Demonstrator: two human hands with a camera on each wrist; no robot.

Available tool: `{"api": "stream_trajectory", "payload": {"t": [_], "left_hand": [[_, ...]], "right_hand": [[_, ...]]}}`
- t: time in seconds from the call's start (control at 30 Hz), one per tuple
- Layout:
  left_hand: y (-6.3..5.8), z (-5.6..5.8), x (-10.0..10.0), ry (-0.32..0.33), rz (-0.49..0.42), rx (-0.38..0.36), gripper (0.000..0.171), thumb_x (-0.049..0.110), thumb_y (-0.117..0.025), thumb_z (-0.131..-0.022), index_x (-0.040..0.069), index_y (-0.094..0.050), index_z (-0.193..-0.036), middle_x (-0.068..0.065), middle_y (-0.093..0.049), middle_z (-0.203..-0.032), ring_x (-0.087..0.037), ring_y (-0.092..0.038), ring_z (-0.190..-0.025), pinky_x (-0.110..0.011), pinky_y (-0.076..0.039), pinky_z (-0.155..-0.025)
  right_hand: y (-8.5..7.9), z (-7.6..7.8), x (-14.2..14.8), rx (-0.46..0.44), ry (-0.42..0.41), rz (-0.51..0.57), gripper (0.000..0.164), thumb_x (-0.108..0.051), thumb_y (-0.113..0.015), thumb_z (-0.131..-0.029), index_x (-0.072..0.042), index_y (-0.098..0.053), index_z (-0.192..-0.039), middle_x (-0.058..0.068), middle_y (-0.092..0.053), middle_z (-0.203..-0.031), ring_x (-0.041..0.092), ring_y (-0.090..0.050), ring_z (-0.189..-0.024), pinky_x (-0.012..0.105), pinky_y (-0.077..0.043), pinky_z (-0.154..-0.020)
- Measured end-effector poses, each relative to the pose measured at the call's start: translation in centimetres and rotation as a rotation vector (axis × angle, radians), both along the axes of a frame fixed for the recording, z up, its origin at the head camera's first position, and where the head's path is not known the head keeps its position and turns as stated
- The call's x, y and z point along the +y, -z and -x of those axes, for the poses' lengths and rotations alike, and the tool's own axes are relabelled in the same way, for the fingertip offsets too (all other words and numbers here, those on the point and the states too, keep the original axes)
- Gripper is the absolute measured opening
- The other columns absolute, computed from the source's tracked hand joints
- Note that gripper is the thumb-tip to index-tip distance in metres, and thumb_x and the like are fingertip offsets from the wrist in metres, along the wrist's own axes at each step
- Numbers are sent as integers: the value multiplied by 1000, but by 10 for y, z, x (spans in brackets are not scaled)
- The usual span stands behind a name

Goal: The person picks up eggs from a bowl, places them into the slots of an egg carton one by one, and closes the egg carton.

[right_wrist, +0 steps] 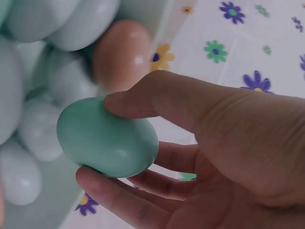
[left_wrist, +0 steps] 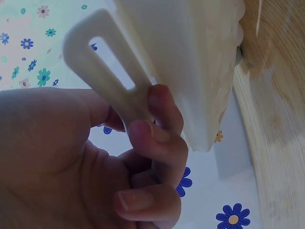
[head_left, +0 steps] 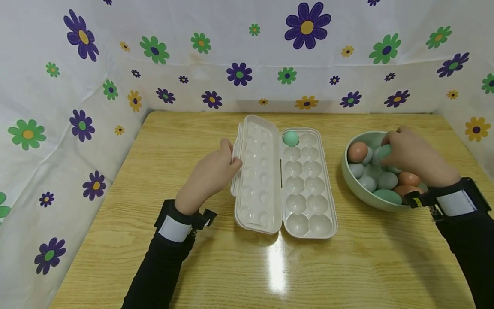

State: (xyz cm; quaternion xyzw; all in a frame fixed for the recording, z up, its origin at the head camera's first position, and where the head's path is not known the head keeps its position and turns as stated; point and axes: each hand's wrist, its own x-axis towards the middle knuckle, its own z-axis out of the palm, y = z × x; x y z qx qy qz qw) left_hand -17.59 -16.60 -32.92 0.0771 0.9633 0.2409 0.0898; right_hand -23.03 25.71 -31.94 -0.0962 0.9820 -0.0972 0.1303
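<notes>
The left hand pinches the handle of the egg box's lid, its fingers curled around the base of that slotted loop. The right hand is at the bowl, gripping a green egg between the thumb on top and the fingers beneath. The two hands are well apart, with the box between them.

The lid tilts toward the left hand, hinged along the box's tray, which rests on the bench. The tray has two columns of six round cups; another green egg sits in the far left one. Just right of the tray, the bowl holds orange-brown eggs, grey-blue eggs and more green ones; the right hand hides part of them.

Black straps circle both wrists over black sleeves, each strap with a white patch; a yellow mark on the right one is too small to read.

The box is pale, glossy and dimpled, apparently plastic; the bowl is round, smooth and pale green. The bench has yellowish wood grain and a bright reflection. White cloth, printed with purple, green and orange flowers, hangs creased behind and at both sides.
</notes>
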Motion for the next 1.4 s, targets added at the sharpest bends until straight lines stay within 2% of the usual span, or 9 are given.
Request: {"api": "stream_trajectory", "payload": {"t": [0.07, 0.23, 0.33, 0.5, 0.8, 1.1, 1.27, 1.4], "left_hand": [[0, 0, 0, -1, -2, 0, 36, 26, -43, -105, -3, -41, -127, -5, -49, -70, -17, -47, -54, -25, -33, -47], [0, 0, -1, 3, -4, 2, 37, 25, -43, -104, -3, -41, -127, -4, -48, -70, -17, -47, -54, -25, -33, -47], [0, 0, -1, 4, -5, 1, 37, 25, -43, -105, -3, -41, -127, -4, -48, -70, -17, -47, -54, -25, -33, -47], [1, 0, -2, 5, -3, -2, 37, 26, -43, -105, -3, -41, -128, -4, -47, -70, -17, -47, -54, -25, -33, -47], [0, 0, -2, -2, -4, -12, 37, 27, -44, -105, -2, -41, -128, -3, -47, -69, -16, -46, -54, -25, -32, -47], [-2, 0, -1, -4, 4, -6, 36, 29, -44, -105, -1, -41, -126, -3, -46, -70, -17, -47, -55, -26, -33, -48], [-2, 0, -1, -5, 8, 1, 35, 28, -45, -105, 0, -41, -125, -3, -46, -70, -17, -47, -55, -26, -33, -48], [0, 0, -1, -5, 4, -2, 36, 28, -45, -105, -1, -41, -127, -3, -47, -71, -17, -47, -56, -26, -33, -48]], "right_hand": [[-6, 2, -6, 5, -11, 3, 47, -10, -67, -84, 17, -55, -121, 36, -49, -116, 42, -47, -96, 50, -44, -78], [-18, 4, -22, 16, -22, 11, 47, -12, -65, -87, 15, -54, -124, 36, -51, -122, 43, -49, -100, 55, -46, -84], [-22, 4, -32, 32, -32, 14, 48, -16, -65, -89, 13, -55, -125, 35, -52, -124, 44, -52, -104, 60, -47, -90], [-26, 5, -48, 41, -25, 35, 52, -23, -70, -89, 11, -56, -126, 32, -53, -125, 43, -52, -104, 60, -48, -91], [-34, 11, -72, 27, -9, 51, 51, -16, -64, -90, 9, -52, -133, 31, -48, -132, 44, -49, -109, 61, -48, -92], [-29, 17, -97, 73, -41, 62, 48, -16, -65, -90, 7, -54, -131, 29, -50, -128, 42, -52, -104, 59, -52, -90], [-20, 20, -113, 94, -65, 92, 46, -15, -67, -90, 7, -57, -129, 27, -52, -126, 39, -52, -99, 51, -52, -84], [-12, 23, -126, 111, -95, 106, 44, -15, -69, -90, 7, -58, -126, 27, -53, -123, 39, -52, -98, 50, -52, -84]]}}
